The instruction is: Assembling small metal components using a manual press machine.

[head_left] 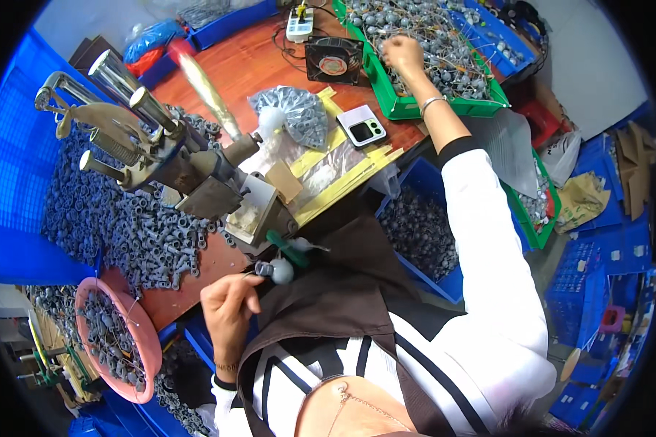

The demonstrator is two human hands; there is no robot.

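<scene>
My left hand [226, 302] is closed in a pinch in front of the apron, beside the bench's front edge. At its fingertips is a small grey ball-headed part [280, 272] with a ring-like end. My right hand [403, 57] reaches over the green tray [397, 108], fingers curled together among grey ball-ended pieces [444, 51] with thin wires. Whatever those fingers hold is hidden. Close to my left hand stands a metal hand press [175, 160] with a lever, and a green-handled tool [287, 248] sits at its base.
Grey plastic fittings [138, 218] are heaped left of the press. A bag of grey parts [295, 115], a phone [361, 126] and a small fan [334, 60] lie on the red bench. A pink basin [153, 357] stands lower left; a blue bin [448, 288] of parts stands below the bench.
</scene>
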